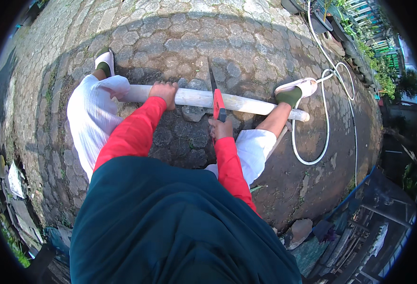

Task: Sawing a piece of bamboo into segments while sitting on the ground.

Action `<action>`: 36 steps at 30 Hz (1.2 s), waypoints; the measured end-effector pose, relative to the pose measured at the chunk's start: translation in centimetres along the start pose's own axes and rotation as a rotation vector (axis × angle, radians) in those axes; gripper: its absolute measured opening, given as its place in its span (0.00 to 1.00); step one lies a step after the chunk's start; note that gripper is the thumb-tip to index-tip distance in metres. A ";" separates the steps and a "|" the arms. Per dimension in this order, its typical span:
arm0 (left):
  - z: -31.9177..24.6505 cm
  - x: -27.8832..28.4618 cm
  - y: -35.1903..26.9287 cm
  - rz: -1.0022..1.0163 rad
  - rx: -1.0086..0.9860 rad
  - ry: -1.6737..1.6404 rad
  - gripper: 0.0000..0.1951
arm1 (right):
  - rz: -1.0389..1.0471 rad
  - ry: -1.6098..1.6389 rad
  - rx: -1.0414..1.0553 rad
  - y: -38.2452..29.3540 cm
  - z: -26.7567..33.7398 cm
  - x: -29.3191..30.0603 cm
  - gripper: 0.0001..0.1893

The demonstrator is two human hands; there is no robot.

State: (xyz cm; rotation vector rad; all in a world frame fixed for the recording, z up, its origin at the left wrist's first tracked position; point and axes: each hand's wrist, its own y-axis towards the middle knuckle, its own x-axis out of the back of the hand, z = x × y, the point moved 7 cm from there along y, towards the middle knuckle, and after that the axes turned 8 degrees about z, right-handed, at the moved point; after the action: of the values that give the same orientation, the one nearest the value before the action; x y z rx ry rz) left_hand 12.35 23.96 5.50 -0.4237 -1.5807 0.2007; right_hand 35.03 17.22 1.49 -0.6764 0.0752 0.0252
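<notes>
A long pale pole (194, 97), apparently bamboo or stripped wood, lies crosswise before me. My left hand (163, 93) is wrapped over the pole from above, left of its middle. In my right hand (222, 128) is the handle of a handsaw (218, 103), red with a black part. Its thin dark blade (212, 74) crosses the pole and points away from me; whether it has cut in cannot be told. My right lower leg passes over the pole near its right end, and white cloth at my left leg hides its left end.
Hexagonal paving (187, 42) covers the ground. A stone (193, 113) sits by the pole's near side. A pale hose (324, 135) loops beside my right foot. Potted plants (322, 22) line the upper right edge. Stacked wood pieces (339, 252) lie at lower right, near a rock (299, 232).
</notes>
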 end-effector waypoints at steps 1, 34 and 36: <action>0.1 0.1 -0.1 -0.033 -0.002 0.004 0.18 | 0.021 0.051 0.013 -1.2 -0.6 0.3 0.09; 1.0 -0.5 -0.1 -0.029 0.032 0.003 0.19 | 0.023 0.071 -0.026 -8.1 -2.6 1.0 0.10; 1.1 -0.1 -0.4 -0.025 0.026 -0.003 0.19 | 0.033 0.102 0.018 -9.3 -3.0 1.3 0.09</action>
State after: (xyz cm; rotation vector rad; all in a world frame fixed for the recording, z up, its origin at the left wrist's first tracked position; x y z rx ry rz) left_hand 11.21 23.73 5.48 -0.3835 -1.5841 0.2028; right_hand 36.55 8.09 4.85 -0.6583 0.1847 0.0212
